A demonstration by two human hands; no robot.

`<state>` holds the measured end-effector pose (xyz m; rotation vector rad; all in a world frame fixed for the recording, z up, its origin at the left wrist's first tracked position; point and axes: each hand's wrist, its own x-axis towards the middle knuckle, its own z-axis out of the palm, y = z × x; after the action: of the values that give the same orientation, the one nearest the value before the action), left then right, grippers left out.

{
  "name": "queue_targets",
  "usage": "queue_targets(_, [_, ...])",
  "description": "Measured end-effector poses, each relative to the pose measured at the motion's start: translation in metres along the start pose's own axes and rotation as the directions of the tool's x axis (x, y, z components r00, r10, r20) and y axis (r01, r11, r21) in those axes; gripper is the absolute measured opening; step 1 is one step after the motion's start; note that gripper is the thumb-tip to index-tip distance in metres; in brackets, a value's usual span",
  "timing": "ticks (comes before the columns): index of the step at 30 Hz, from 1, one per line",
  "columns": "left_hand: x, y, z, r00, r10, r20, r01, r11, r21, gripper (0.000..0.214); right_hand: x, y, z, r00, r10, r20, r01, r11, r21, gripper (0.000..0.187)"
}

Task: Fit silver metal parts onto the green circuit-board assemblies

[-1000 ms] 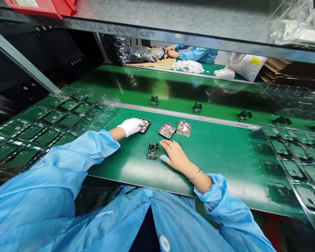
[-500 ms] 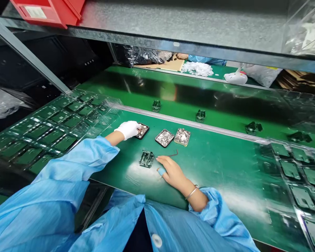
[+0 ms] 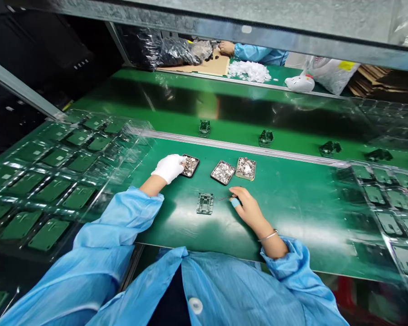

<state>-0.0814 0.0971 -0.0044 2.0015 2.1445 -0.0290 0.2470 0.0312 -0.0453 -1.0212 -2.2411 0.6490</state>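
head view showed the left hand in a white glove (image 3: 169, 168), its fingertips at the left side of a shallow black square dish of small silvery parts (image 3: 195, 168); whether that grip was clamped on a part could not be told. the bare right hand with a blue finger cover (image 3: 250, 209) had its fingertips at one end of a thin dark rod (image 3: 224, 198), its grip too small to read as clamped or apart. a dark green rectangular circuit-board assembly (image 3: 205, 203) lay between the hands on the smooth green table (image 3: 292, 213).

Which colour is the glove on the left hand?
The glove is white, clearest in the head view.
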Motion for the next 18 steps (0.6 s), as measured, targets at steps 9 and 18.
queue_targets(9, [-0.015,-0.013,0.007,0.997,0.036,-0.061,-0.046,0.984,-0.173,0.040,0.047,-0.037,0.010,0.998,0.056,0.027,-0.055,0.997,-0.060,0.030])
queue_targets(18, [-0.011,-0.019,0.002,0.995,0.095,0.011,-0.095,0.995,-0.036,0.035,0.059,-0.041,0.024,0.998,0.056,0.035,-0.056,0.998,0.015,0.028])
